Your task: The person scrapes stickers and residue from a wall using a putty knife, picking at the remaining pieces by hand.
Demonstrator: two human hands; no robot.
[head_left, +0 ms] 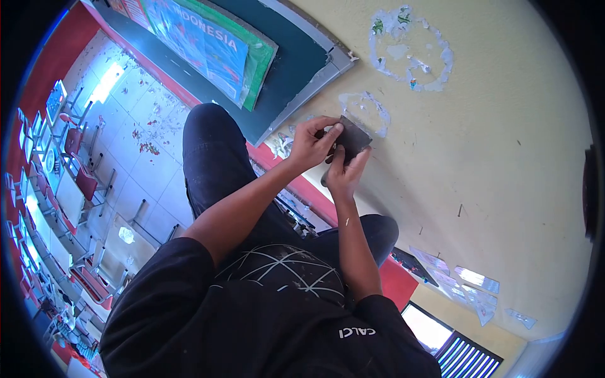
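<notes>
A dark, flat, roughly square blade [355,138] is held up in front of the cream wall [472,145]. My left hand [314,143] grips its upper left edge, thumb on the flat face. Below it, my right hand [346,171] holds the lower part, thumb and fingers bent round it. What looks like a handle end [324,179] shows beside my right hand. Just above the blade, a ring of torn paper residue [372,112] sticks to the wall. A larger ring of residue [449,60] is higher up.
A dark green board [277,63] with a blue INDONESIA poster [208,47] is at upper left. Chairs and tables [72,189] stand on the tiled floor [135,148], which has scattered debris. Nails [460,210] and paper scraps [479,280] are on the wall.
</notes>
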